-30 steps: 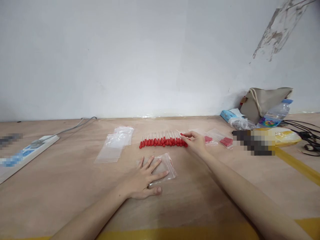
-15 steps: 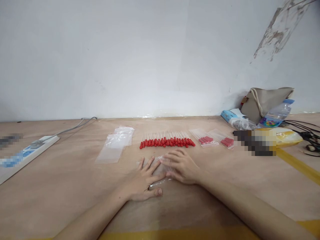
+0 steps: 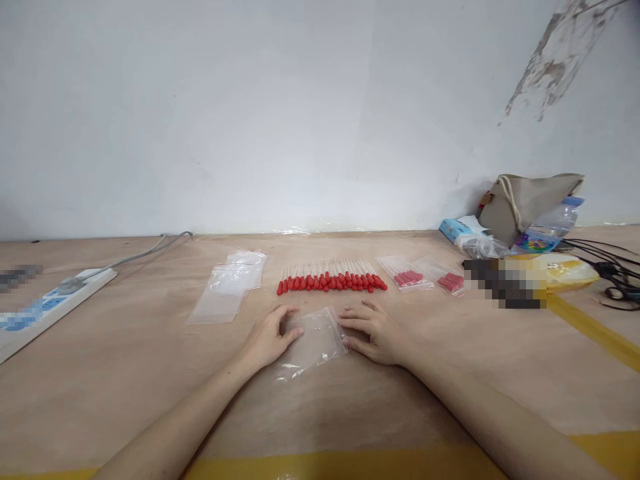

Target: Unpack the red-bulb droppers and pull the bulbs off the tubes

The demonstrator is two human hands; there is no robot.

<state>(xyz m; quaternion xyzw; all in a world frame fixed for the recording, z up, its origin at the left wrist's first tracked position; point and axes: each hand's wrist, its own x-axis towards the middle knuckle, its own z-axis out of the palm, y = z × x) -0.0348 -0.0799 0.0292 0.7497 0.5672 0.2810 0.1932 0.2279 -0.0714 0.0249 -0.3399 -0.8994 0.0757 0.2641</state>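
Head view: clear bag (image 3: 314,341) btwn left hand (image 3: 267,339) & right hand (image 3: 374,331).

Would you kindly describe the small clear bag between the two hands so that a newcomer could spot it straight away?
On the wooden table, find the row of red-tipped droppers near the wall. Just nearer than that row, a small clear bag lies between the left hand and right hand. Unlike the spare bags to the left, hands touch both its ends.

pixelated patch (image 3: 505,283), power strip (image 3: 30,313) partly blurred
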